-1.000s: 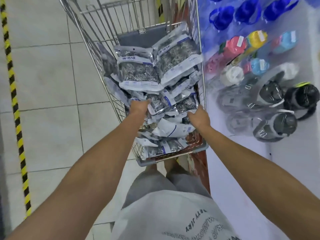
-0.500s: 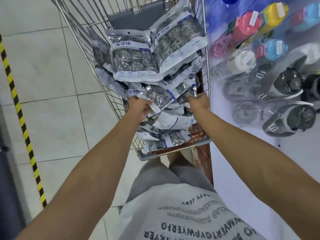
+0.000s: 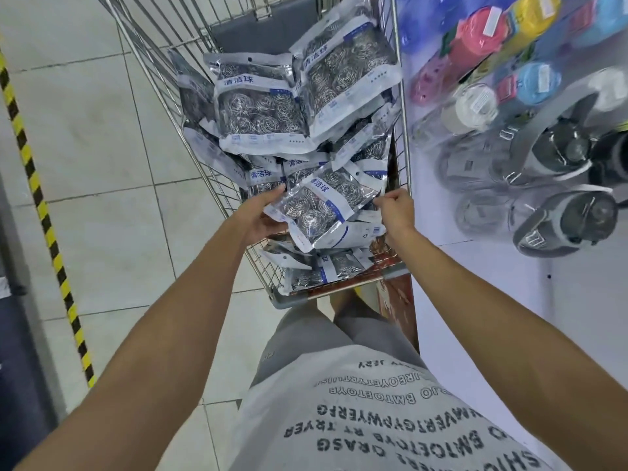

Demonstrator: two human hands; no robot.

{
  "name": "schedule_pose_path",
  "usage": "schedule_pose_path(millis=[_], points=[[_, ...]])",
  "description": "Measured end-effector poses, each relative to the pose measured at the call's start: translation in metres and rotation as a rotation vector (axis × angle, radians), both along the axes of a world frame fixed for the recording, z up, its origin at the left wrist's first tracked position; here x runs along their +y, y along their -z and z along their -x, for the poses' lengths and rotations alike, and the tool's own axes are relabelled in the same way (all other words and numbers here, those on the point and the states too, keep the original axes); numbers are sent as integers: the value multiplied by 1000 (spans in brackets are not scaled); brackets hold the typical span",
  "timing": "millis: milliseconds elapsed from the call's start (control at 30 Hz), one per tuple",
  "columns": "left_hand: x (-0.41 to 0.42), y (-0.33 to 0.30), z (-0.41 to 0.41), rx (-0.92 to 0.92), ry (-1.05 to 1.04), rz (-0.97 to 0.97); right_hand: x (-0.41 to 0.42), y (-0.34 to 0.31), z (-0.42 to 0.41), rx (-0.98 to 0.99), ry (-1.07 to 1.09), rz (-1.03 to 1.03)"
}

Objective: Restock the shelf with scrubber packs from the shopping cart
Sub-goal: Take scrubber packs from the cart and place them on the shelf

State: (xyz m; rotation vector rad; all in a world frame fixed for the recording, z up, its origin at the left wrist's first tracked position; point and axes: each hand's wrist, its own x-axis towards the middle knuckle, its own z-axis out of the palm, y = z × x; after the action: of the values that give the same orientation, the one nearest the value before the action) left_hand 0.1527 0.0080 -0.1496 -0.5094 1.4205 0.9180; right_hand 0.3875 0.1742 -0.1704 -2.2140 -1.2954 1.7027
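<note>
A wire shopping cart (image 3: 402,107) stands in front of me, heaped with several clear-and-white packs of steel scrubbers (image 3: 261,110). One scrubber pack (image 3: 326,205) is lifted just above the heap near the cart's near end. My left hand (image 3: 260,215) holds its left edge from below, fingers curled round it. My right hand (image 3: 396,210) pinches its right edge. The shelf (image 3: 475,300) is the white surface to the right of the cart.
Coloured bottles (image 3: 475,39) and dark grey flasks (image 3: 564,226) lie on the white shelf at the right. Tiled floor lies to the left, crossed by a yellow-and-black striped line (image 3: 40,205). A dark fixture edge (image 3: 17,334) stands at the far left.
Both hands were reaching into the heap; now they have drawn one scrubber pack up out of it and hold it between them. The camera has leaned closer over the cart.
</note>
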Motion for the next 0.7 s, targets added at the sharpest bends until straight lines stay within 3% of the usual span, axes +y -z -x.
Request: schedule_pose_path(millis=[167, 367, 467, 700], points=[[16, -11, 8, -35, 339, -52, 2, 7, 8, 138, -24, 75], [-5, -29, 0, -162, 442, -91, 16, 38, -14, 115, -110, 118], [-30, -43, -9, -140, 406, -135, 18, 52, -31, 167, -68, 140], [-67, -76, -22, -23, 386, -216, -26, -90, -42, 290, 66, 164]])
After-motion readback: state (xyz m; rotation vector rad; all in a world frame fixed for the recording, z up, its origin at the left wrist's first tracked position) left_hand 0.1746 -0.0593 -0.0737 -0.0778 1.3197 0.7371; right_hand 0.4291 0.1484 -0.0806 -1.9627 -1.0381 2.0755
